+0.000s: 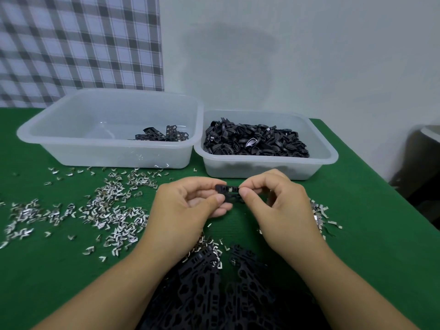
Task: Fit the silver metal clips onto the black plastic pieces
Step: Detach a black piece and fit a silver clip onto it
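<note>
green table (59, 282), strewn silver clips (112, 210), tubs (107, 152) (262, 169) behind (two), hands (188, 203) (276, 198) pinching black piece (227, 188)

Left hand (190, 198) and right hand (278, 201) bare, forearms (119, 282) bare, fingernails (245, 193) cut short

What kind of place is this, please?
Likely a small hand-assembly workbench: clips strewn on a green table, left tub and right tub holding black parts, left hand and right hand pinching a piece.

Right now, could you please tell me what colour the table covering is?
Green; the table covering shows best in the head view.
</note>
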The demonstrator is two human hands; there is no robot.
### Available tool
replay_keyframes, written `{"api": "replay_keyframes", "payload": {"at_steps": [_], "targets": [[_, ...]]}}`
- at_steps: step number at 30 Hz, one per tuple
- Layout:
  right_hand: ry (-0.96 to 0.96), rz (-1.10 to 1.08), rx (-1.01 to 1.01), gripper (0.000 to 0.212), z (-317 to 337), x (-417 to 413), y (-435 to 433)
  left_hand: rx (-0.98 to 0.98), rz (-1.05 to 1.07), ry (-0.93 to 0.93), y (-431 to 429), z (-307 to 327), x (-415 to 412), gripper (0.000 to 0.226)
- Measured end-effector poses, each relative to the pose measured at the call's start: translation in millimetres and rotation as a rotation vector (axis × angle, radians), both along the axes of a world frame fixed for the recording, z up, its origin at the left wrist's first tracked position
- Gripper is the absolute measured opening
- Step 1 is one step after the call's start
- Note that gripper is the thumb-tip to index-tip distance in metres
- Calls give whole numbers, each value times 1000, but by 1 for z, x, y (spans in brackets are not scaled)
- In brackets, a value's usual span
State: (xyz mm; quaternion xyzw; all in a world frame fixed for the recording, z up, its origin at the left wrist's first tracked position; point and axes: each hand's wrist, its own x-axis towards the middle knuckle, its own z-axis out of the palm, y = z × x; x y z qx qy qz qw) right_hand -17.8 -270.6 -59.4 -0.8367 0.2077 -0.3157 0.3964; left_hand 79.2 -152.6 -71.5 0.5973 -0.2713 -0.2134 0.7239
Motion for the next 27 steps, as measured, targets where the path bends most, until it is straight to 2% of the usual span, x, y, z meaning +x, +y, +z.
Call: {"api": "replay_keyframes", "payload": {"at_steps": [5, 8, 11, 13, 17, 27], "targets": [[-4, 1, -97, 14, 3, 4, 3, -24, 80, -9, 0, 1, 0, 28], [-41, -2, -259, 17, 3, 3, 6, -72, 186, 21, 0, 0, 3, 25], [70, 149, -441, 7, -2, 4, 11, -92, 269, 61, 1, -1, 8, 21], [191, 280, -498, 11, -5, 6, 13, -89, 277, 75, 1, -2, 9, 21], [312, 368, -542, 20, -8, 11, 14, -82, 264, 77, 0, -3, 9, 22], [337, 409, -503, 3, -5, 9, 16, -63, 239, 63, 0, -3, 7, 21]]}}
